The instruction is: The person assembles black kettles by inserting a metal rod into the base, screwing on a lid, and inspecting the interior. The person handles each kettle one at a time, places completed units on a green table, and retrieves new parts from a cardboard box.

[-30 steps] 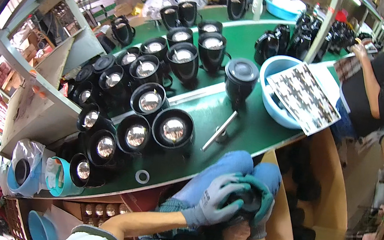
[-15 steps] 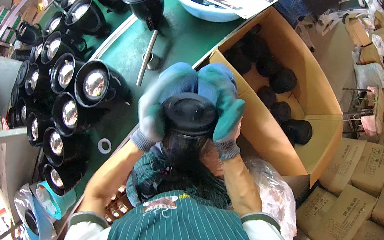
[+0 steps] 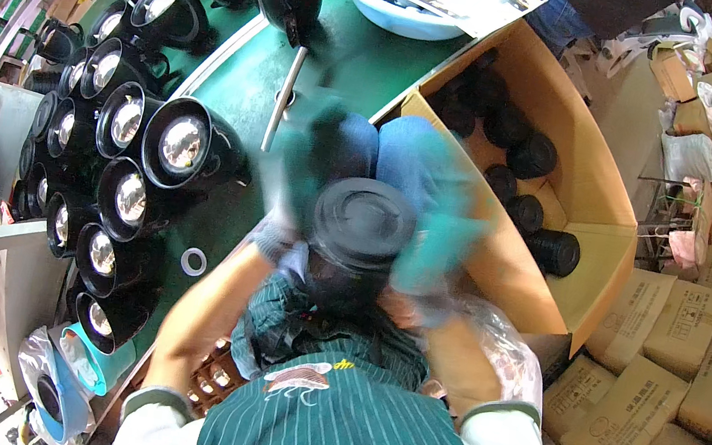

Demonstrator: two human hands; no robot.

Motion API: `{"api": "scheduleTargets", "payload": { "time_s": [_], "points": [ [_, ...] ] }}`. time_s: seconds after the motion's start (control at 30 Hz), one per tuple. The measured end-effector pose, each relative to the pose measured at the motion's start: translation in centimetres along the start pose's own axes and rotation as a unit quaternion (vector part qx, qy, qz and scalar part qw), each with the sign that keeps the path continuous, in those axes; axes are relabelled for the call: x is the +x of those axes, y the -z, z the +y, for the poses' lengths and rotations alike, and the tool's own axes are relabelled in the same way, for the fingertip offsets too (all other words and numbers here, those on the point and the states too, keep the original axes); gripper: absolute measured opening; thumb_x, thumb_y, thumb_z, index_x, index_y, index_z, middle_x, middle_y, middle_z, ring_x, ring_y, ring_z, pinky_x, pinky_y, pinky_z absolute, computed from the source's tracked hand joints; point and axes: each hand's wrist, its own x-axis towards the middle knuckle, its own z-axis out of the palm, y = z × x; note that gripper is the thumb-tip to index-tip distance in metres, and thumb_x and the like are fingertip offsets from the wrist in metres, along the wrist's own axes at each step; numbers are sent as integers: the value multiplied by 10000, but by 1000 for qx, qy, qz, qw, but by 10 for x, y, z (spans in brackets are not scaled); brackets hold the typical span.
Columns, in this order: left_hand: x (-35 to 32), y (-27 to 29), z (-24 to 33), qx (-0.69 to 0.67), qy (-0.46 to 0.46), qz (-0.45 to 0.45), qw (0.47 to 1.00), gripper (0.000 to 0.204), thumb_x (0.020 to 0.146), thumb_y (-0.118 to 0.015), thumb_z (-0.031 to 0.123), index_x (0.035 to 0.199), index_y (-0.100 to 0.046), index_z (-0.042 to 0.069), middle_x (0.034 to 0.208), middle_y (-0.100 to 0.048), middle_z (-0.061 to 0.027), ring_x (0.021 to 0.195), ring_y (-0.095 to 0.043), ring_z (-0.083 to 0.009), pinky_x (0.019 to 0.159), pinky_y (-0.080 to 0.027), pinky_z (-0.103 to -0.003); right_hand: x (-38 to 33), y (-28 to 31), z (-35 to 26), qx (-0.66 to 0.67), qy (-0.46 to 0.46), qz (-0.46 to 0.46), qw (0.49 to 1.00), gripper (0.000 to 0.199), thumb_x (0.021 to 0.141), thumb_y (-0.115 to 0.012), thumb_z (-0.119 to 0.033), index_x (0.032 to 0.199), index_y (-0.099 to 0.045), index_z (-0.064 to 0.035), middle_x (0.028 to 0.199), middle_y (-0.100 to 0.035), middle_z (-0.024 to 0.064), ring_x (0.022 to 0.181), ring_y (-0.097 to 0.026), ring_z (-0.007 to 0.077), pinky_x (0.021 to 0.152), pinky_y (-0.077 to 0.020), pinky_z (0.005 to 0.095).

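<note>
Both gloved hands close around a round black lamp housing (image 3: pixel 362 224) held over the lap: the left hand (image 3: pixel 300 178) wraps its left side and the right hand (image 3: pixel 440 232) presses against its right, though both are blurred, so finger placement cannot be told. Just beyond the housing the knees meet the edge of a green table (image 3: pixel 237 92), where a screwdriver (image 3: pixel 278 110) lies. Rows of black lamps (image 3: pixel 180 144) with shiny reflectors stand to the left. To the right, an open cardboard box (image 3: pixel 601 233) holds more black housings.
</note>
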Motion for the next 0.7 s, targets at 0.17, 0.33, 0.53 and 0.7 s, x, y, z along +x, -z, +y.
{"api": "scheduleTargets", "payload": {
  "time_s": [0.17, 0.33, 0.53, 0.7],
  "points": [
    [-3, -24, -14, -43, 87, -101, 990, 938, 1013, -228, 757, 1525, -442, 0, 1472, -559, -205, 1363, -540, -308, 1206, -345, -439, -10, -8, 8, -13, 51, -134, 990, 636, 1091, -321, -504, 1261, -661, 6, 1304, -656, 168, 1244, -599, 309, 1096, -426, 401],
    [-32, -70, 11, 108, 19, -29, 994, 978, 999, -214, 784, 1534, -428, -6, 1517, -510, -202, 1397, -504, -289, 1215, -330, -420, -3, 11, -2, 151, -100, -141, 973, 1081, 957, -117, -835, 1351, -580, 59, 1369, -631, 198, 1338, -558, 321, 1177, -367, 423],
    [-91, -116, 36, 146, 2, 33, 989, 858, 1040, -324, 684, 1538, -413, -9, 1531, -487, -197, 1407, -487, -274, 1199, -347, -397, 10, 28, 19, -161, 121, -137, 970, 901, 1050, -174, -684, 1162, -717, 26, 1258, -688, 180, 1238, -623, 315, 1118, -422, 431],
    [-57, -67, 20, 112, 0, 71, 991, 974, 1001, -189, 773, 1516, -466, -5, 1483, -561, -205, 1405, -506, -319, 1237, -272, -457, 4, 22, 51, -190, 115, -109, 969, 823, 1097, -161, -586, 1160, -720, 15, 1251, -695, 165, 1225, -625, 322, 1124, -419, 444]
  ]
}}
